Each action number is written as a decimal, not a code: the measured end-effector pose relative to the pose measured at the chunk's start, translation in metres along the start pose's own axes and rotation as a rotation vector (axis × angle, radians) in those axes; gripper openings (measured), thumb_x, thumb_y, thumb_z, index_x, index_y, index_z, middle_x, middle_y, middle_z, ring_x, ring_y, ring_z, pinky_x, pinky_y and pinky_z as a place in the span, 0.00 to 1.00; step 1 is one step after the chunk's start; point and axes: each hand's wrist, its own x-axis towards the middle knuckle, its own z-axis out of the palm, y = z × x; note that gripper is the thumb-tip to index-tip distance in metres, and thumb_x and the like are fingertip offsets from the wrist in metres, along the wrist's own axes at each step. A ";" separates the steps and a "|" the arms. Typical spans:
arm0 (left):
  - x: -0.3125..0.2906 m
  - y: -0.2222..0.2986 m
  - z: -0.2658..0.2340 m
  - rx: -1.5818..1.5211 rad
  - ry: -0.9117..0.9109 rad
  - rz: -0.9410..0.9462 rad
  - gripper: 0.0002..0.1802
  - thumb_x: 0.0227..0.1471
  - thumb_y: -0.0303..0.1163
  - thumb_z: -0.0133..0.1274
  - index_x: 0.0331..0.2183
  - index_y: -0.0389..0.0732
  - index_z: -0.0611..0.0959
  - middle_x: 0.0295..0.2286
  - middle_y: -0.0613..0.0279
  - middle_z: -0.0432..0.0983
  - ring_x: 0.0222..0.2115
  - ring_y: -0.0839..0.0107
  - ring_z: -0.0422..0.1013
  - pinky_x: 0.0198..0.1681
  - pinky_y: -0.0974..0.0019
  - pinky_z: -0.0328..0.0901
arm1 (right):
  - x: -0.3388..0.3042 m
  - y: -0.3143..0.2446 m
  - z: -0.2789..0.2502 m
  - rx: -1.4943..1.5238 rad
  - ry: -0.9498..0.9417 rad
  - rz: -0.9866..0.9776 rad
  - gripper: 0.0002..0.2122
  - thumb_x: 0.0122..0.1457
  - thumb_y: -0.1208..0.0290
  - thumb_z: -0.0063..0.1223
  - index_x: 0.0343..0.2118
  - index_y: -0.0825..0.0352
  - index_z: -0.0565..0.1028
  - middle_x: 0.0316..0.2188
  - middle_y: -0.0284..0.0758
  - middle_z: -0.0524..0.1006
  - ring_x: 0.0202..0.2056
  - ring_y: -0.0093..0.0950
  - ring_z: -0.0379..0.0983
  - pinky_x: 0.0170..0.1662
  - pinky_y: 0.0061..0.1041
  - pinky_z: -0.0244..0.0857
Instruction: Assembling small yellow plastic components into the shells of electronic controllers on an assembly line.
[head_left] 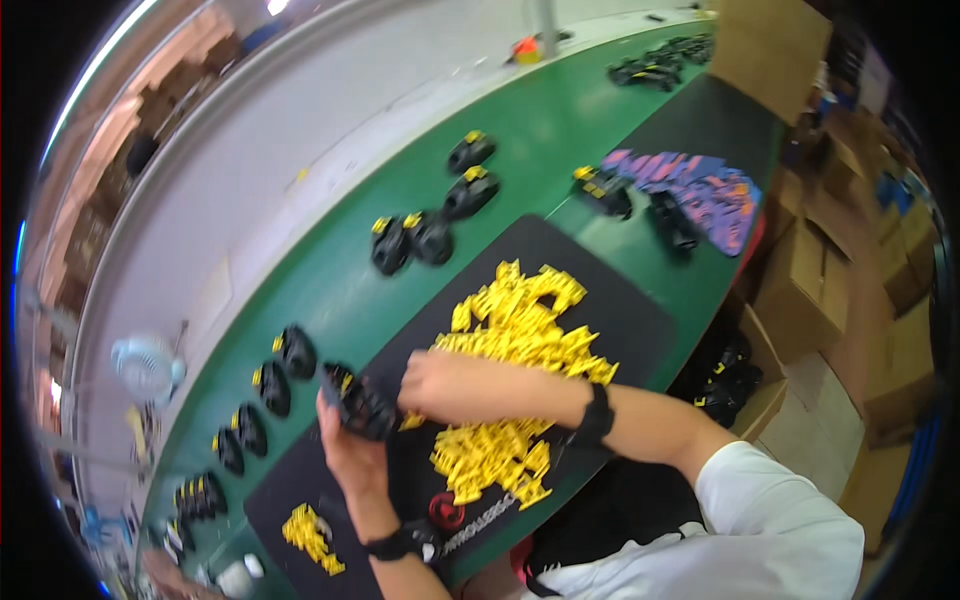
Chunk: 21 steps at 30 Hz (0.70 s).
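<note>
My left hand [352, 455] is closed round a rounded black moulded part [357, 402] with a bit of yellow on it, tilted above the dark mat [385, 350]. Close beside it, my right hand [445, 385] has its fingers curled in, their tips turned away from view. A little yellow shows just under those fingers; whether they grip it I cannot tell. Under and around my right forearm spreads a large heap of small yellow plastic pieces [520, 325]. A smaller yellow pile [312, 538] lies on the mat's near left part.
Black parts with yellow bits [270, 388] stand in a row along the green table [335, 275]; several more [428, 238] sit farther back. Purple-and-orange patterned pieces [705, 190] lie at the far right. Cardboard boxes [800, 290] stand beside the table, and another person's hand [170, 575] shows lower left.
</note>
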 end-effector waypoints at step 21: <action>-0.014 -0.007 0.007 -0.087 -0.051 0.235 0.44 0.49 0.34 0.51 0.67 0.44 0.57 0.56 0.53 0.65 0.58 0.59 0.63 0.61 0.52 0.60 | 0.010 -0.013 -0.025 0.650 0.278 0.457 0.06 0.59 0.78 0.60 0.38 0.71 0.79 0.32 0.35 0.81 0.32 0.23 0.79 0.37 0.22 0.72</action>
